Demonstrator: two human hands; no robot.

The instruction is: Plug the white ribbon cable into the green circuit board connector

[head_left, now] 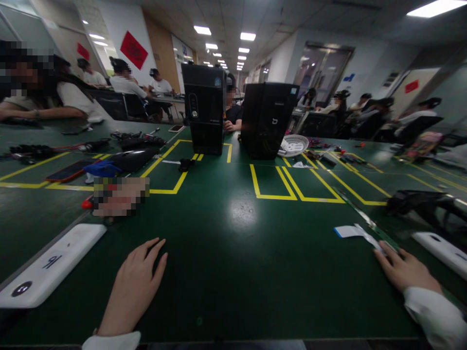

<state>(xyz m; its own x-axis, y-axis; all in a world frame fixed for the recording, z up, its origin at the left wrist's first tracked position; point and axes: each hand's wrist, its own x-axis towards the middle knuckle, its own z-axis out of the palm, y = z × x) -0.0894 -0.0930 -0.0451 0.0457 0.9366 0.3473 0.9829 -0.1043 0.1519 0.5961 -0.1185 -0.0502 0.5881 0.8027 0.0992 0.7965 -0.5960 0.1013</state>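
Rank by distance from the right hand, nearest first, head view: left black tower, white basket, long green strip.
From the right hand:
1. Long green strip: right side, running forward from the fingers.
2. White basket: across the table, just right of the right-hand tower.
3. Left black tower: across the table, farther left.

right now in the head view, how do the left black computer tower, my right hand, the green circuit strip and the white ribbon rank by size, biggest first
1. Left black computer tower
2. Right hand
3. Green circuit strip and white ribbon: too close to rank; the strip looks longer but thin
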